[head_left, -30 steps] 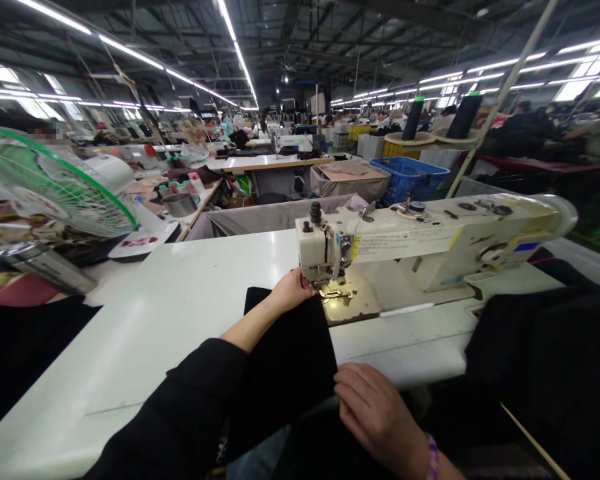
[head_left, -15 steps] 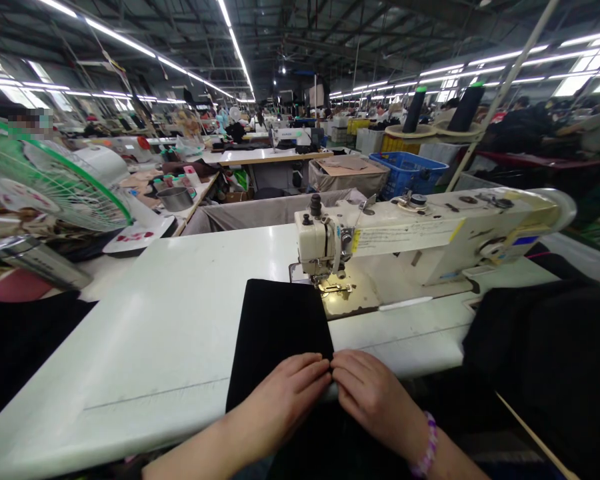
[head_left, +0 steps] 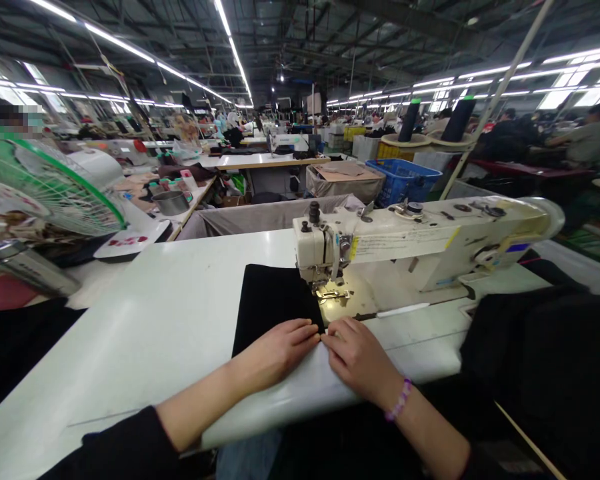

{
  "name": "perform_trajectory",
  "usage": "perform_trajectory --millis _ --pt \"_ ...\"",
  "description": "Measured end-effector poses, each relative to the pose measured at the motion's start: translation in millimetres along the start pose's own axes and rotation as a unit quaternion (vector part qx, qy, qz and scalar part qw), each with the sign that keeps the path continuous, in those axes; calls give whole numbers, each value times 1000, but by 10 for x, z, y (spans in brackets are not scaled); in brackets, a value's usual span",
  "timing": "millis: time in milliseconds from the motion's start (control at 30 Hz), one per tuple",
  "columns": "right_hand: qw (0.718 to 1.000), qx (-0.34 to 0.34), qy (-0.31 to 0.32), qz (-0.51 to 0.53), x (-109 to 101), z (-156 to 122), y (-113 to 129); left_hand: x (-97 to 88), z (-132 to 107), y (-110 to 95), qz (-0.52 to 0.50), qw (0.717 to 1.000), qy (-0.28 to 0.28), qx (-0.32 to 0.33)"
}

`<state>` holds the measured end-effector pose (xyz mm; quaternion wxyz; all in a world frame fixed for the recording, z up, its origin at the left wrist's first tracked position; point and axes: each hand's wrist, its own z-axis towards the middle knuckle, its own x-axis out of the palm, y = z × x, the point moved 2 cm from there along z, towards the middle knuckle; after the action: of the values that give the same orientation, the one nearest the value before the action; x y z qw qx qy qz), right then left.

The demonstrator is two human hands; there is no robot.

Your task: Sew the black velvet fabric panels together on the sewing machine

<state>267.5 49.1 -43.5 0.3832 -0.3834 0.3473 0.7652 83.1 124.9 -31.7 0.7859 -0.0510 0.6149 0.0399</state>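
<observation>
Pinching right edge of black cloth (head_left: pixel 273 297), flat on white table (head_left: pixel 180 313) by sewing machine (head_left: pixel 317 253) head, with left hand (head_left: pixel 283 350) and right hand (head_left: pixel 357 357). Looks like edge alignment for stitching; probably calls next for straight, unstretched feeding.

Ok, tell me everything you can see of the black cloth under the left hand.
The cloth is plain matte black and looks smooth, with straight edges and no visible print. It lies flat on the white table, its far right side reaching the needle end of the machine; whether any is under the needle is unclear. The left hand covers its near part, and its fingers meet those of the right hand at the cloth's near right corner.
</observation>
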Motion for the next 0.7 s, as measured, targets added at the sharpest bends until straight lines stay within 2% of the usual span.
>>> perform_trajectory --millis 300,433,567,700 --pt "999 25 1 -42 117 389 -230 -27 150 456 -14 999 -32 -8" --pt "998 39 -9 -50 121 456 -258 -9 204 671 -49 998 -32 -28" --pt "998 45 -37 -39 33 349 -192 -24 258 822 -58 997 -22 -49" --pt "993 65 -98 -27 -282 -12 -221 -29 270 815 -51 993 -13 -110"
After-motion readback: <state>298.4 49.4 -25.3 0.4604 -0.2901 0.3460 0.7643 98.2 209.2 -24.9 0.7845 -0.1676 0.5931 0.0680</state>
